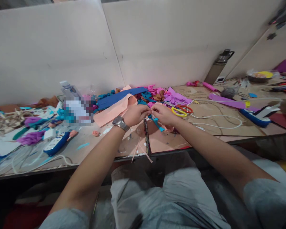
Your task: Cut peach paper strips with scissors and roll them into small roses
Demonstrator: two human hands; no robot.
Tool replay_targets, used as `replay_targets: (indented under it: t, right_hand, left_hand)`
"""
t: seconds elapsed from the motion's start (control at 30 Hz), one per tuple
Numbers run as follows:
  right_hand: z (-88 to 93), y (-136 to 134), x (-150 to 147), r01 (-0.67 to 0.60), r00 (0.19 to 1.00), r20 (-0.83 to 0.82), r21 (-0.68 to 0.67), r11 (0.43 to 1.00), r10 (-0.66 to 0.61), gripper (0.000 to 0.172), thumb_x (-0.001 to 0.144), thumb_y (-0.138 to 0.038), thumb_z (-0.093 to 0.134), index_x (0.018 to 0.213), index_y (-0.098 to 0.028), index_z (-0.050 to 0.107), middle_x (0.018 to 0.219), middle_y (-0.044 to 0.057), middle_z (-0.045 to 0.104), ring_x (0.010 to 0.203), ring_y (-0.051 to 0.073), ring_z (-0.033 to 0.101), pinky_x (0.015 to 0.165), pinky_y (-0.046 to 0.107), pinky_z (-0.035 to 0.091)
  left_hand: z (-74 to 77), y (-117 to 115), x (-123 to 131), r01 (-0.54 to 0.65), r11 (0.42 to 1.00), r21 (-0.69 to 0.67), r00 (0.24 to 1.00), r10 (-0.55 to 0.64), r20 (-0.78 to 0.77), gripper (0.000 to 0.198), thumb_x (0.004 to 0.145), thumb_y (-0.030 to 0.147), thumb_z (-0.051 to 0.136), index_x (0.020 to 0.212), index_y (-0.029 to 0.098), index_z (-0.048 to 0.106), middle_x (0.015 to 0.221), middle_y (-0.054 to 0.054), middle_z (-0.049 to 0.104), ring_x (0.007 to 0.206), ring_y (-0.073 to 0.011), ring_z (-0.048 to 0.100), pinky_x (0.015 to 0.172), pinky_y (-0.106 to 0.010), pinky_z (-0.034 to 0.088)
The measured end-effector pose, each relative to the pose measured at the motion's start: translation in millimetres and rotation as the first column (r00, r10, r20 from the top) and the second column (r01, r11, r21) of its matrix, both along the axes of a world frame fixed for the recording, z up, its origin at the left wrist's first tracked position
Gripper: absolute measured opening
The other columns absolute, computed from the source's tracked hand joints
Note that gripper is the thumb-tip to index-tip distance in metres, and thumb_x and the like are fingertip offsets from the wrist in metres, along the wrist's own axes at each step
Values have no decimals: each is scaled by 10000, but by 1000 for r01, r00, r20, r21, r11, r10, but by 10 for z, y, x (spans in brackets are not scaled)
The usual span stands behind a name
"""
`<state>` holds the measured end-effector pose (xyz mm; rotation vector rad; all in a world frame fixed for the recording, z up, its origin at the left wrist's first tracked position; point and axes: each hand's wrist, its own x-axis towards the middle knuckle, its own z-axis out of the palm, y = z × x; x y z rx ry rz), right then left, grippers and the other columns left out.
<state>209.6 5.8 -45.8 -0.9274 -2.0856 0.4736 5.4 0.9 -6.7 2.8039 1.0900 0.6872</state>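
My left hand [135, 115], with a metal-banded watch [120, 123] on its wrist, meets my right hand [163, 114] above the table's near part. Both sets of fingers are pinched together at the tips. Whatever lies between them is too small and too covered to make out. A long peach strip of sheet material [112, 111], curled over at its far end, lies just behind my left hand. Right beside my right hand are scissors with yellow handles [178, 112] and another pair with red-orange handles [187, 109]. Small turquoise scraps [154, 120] show beneath my fingers.
Several coloured scraps and a blue strip [121, 98] lie against the wall. A bottle [72, 92] stands left, near a blue-and-white device [56, 143]. Rightward are a white cable [219, 118], another blue device [255, 118], a purple strip [228, 101] and a tall flask [216, 68].
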Motion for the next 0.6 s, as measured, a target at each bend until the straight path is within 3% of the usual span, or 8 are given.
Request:
replay_targets:
  t: [0.23, 0.4, 0.6]
  right_hand:
    - [7, -8, -14, -6, 1000, -4, -26, 1000, 6, 195, 908, -251, 488, 726, -204, 541, 714, -9, 539, 716, 168, 490, 657, 284, 353]
    - [1, 9, 9, 15, 1000, -21, 33, 999, -15, 119, 859, -263, 579, 768, -194, 611, 794, 25, 617, 793, 189, 526, 734, 308, 379]
    - [-5, 4, -10, 10, 1000, -12, 64, 998, -9, 146, 881, -251, 525, 747, -204, 556, 753, 18, 568, 747, 188, 500, 701, 312, 361]
  left_hand:
    - [-33, 26, 6, 16, 998, -59, 999, -14, 39, 243, 977, 348, 524, 982, 175, 693, 892, -59, 756, 788, -198, 663, 689, -291, 421]
    - [-30, 47, -25, 2, 991, -135, 998, 6, 60, 266, 972, 380, 523, 923, 177, 689, 848, -51, 752, 749, -180, 654, 666, -281, 425]
    - [-3, -2, -4, 26, 981, -192, 993, -3, 117, 271, 948, 395, 550, 949, 176, 710, 800, -45, 735, 705, -165, 633, 651, -272, 431]
